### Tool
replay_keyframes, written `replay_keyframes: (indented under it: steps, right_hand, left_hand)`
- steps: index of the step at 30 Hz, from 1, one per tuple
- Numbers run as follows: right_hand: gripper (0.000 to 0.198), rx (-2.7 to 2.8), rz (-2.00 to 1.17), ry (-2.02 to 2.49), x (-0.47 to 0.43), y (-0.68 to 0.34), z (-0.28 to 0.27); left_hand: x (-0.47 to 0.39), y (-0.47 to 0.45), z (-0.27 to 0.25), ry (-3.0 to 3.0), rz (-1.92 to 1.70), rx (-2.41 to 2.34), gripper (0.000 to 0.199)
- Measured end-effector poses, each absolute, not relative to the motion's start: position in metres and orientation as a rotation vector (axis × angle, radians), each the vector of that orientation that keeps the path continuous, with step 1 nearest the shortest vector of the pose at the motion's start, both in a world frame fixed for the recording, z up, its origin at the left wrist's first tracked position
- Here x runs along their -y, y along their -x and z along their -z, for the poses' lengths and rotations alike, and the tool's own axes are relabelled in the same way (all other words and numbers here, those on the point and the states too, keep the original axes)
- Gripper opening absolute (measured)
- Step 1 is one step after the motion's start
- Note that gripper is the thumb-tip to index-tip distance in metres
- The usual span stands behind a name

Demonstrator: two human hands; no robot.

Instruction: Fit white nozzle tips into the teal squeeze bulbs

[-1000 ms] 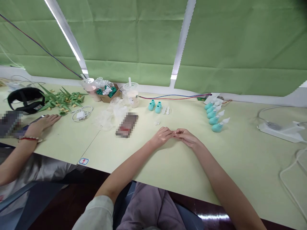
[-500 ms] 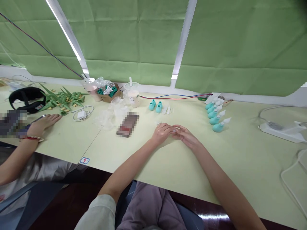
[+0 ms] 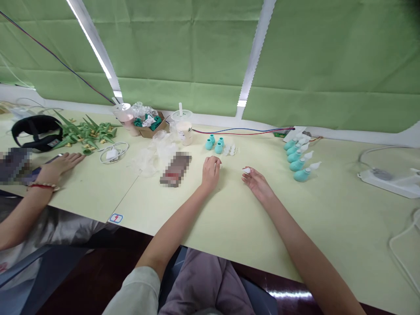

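Between the fingertips of my right hand (image 3: pixel 257 181) is a small white pointed nozzle tip (image 3: pixel 246 170). My left hand (image 3: pixel 211 173) rests low over the table with its fingers curled together. What they pinch, if anything, is too small to make out. Just beyond my left hand stand several small turquoise bulb bottles (image 3: pixel 218 148) with open necks. Beside them lie several loose white pieces (image 3: pixel 229 150). To the right, a row of turquoise bulbs (image 3: pixel 302 175) lies tilted, each fitted with a white pointed tip (image 3: pixel 315 166).
A blurred phone-like slab (image 3: pixel 176 169) lies left of my left hand, near crumpled clear plastic (image 3: pixel 166 148) and a drink cup (image 3: pixel 184 131). Farther left are green plastic parts (image 3: pixel 87 135) and another person's hand (image 3: pixel 61 168). A power strip (image 3: pixel 390 181) sits at right.
My hands have come apart. The left moved left and slightly away from me, over a spot where a small pale piece lay; the right kept the white nozzle tip.
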State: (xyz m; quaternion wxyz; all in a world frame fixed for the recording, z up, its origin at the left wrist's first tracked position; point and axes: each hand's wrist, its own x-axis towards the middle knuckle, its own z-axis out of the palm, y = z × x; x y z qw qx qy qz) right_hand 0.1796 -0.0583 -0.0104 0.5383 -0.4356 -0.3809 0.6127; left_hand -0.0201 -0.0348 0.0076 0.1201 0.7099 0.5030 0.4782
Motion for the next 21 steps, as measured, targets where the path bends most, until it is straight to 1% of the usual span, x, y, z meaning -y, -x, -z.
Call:
replay_keyframes:
  steps: [5,12,15,19,21]
  right_hand:
    - [0.035,0.913,-1.489,0.982,0.060,-0.178,0.007]
    - [0.042,0.916,-1.479,1.004,0.058,-0.178,0.006]
    - [0.043,0.923,-1.475,1.005,0.059,-0.177,0.003]
    - [0.041,0.930,-1.473,0.998,0.059,-0.176,0.002]
    - [0.038,0.919,-1.485,0.967,0.059,-0.177,0.003]
  left_hand:
    - [0.035,0.018,-0.008,-2.064,-1.258,-1.477,0.026]
    - [0.028,0.021,-0.002,-2.128,-1.097,-1.554,0.018]
    - [0.025,0.022,0.000,-2.141,-1.078,-1.614,0.011]
    - [0.024,0.022,0.000,-2.199,-1.040,-1.705,0.021]
    - [0.025,0.022,0.000,-2.233,-1.017,-1.719,0.022]
